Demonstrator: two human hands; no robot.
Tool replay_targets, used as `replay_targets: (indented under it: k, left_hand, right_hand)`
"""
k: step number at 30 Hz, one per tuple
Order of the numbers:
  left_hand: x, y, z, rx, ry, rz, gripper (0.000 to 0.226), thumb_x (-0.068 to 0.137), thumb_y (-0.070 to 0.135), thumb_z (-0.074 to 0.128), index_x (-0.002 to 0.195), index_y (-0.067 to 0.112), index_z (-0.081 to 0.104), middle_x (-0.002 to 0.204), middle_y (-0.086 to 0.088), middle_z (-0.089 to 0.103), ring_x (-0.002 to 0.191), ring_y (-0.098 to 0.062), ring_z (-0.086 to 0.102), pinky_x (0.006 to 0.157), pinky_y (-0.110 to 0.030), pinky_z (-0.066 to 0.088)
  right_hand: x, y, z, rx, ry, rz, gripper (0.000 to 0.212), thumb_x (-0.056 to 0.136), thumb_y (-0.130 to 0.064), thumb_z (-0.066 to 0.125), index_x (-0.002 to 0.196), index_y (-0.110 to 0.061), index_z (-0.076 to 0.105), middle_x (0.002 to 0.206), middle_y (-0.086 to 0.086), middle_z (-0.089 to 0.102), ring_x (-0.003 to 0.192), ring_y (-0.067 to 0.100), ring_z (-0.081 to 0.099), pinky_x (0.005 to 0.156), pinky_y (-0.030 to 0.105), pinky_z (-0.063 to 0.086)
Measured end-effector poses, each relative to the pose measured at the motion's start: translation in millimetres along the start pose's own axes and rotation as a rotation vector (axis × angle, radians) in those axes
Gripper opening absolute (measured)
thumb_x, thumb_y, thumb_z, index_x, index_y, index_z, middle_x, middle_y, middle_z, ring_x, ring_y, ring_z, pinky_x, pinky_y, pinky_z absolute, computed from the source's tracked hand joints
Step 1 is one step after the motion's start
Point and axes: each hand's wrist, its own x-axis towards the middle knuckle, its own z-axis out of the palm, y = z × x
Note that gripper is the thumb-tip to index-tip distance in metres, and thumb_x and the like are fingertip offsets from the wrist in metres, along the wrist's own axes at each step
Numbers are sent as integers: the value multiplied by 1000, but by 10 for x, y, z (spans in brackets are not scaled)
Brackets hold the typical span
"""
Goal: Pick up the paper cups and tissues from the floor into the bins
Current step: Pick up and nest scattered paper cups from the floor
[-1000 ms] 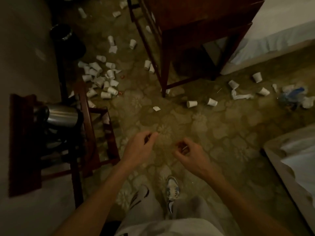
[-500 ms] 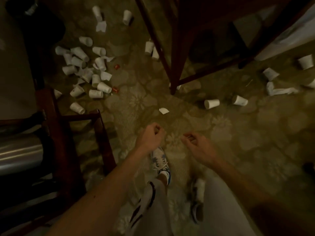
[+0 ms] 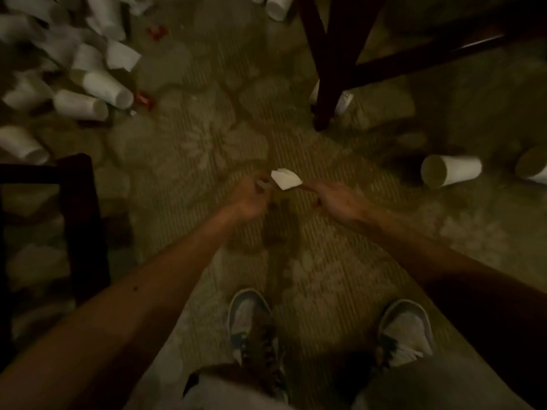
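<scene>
Patterned carpet floor (image 3: pixel 340 261), scattered paper cups (image 3: pixel 451 174), a tissue scrap (image 3: pixel 286 180), red bits (image 3: pixel 145 99)

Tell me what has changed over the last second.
The person stepped forward and bent low; both hands dropped toward the small white folded tissue piece on the patterned carpet. The left hand and right hand now flank it, neither clearly gripping. The white paper cups and dark wooden table leg stayed put.
</scene>
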Motion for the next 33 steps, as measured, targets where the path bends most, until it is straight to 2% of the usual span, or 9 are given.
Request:
replay_targets:
  k: [6, 8, 10, 14, 18, 23, 26, 30, 33]
  left_hand:
    - [690, -494, 370, 101, 12, 121, 32, 95, 29, 64, 121, 14, 54, 107, -2, 61, 103, -25, 61, 73, -26, 44]
    - [800, -522, 477, 59, 27, 135, 49, 95, 45, 60, 134, 17, 52, 124, -5, 60, 112, -22, 58, 84, -28, 43]
    - [844, -533, 575, 58, 74, 147, 39, 96, 54, 51, 118, 23, 61, 116, -2, 61, 107, -21, 59, 83, -28, 41]
    - [879, -589, 666, 102, 172, 218, 38, 99, 51, 46, 114, 22, 66, 103, 3, 57, 97, -18, 58, 80, -30, 42]
    - [865, -541, 625, -254, 88, 122, 20, 99, 44, 52, 100, 32, 68, 98, -3, 72, 86, -23, 69, 74, -47, 60]
    - [824, -198, 794, -562, -21, 49, 21, 96, 46, 54, 94, 31, 68, 93, -1, 74, 74, -19, 73, 61, -36, 60]
    - [826, 180, 959, -667, -68, 12, 35, 90, 54, 57, 91, 21, 70, 82, 1, 75, 69, -14, 73, 53, -29, 56]
    - [741, 702, 1244, -597, -198, 47, 50, 94, 60, 46, 100, 14, 68, 102, -10, 71, 93, -28, 69, 80, -43, 57]
    - [666, 1037, 1434, -591, -349, 64, 57, 99, 62, 29, 84, 21, 66, 79, 0, 72, 73, -17, 69, 68, -33, 56]
  right_hand:
    - [806, 373, 248, 376, 63, 21, 33, 105, -24, 38, 128, -11, 58, 86, -11, 52, 69, -4, 54, 49, 2, 40]
    - [916, 435, 273, 449, 76, 21, 27, 105, -25, 39, 98, -25, 64, 86, -14, 54, 75, -4, 51, 58, 8, 43]
    - [987, 471, 297, 549, 96, 31, 36, 103, -25, 41, 77, -32, 65, 83, -16, 59, 78, 2, 54, 69, 23, 44]
    - [1024, 432, 319, 730, 78, 51, 22, 104, -30, 37, 101, -26, 58, 103, -6, 58, 101, 18, 60, 81, 27, 46]
    - [932, 427, 236, 882, 84, 68, 49, 105, -38, 33, 142, -8, 44, 137, 8, 53, 116, 25, 60, 90, 30, 49]
    - [700, 427, 95, 878, 156, 30, 41, 104, -42, 35, 107, -14, 64, 122, 7, 62, 101, 22, 64, 92, 32, 51]
    - [488, 473, -59, 869, 235, 29, 46, 102, -45, 38, 119, -11, 64, 126, 7, 63, 108, 27, 64, 99, 38, 49]
    - [91, 664, -386, 917, 284, 11, 45, 100, -49, 38, 116, -14, 62, 131, 8, 61, 121, 29, 59, 109, 43, 42]
    - [-181, 931, -669, 1000, 324, -27, 57, 99, -53, 37, 118, -6, 62, 125, 9, 66, 117, 28, 63, 105, 42, 46]
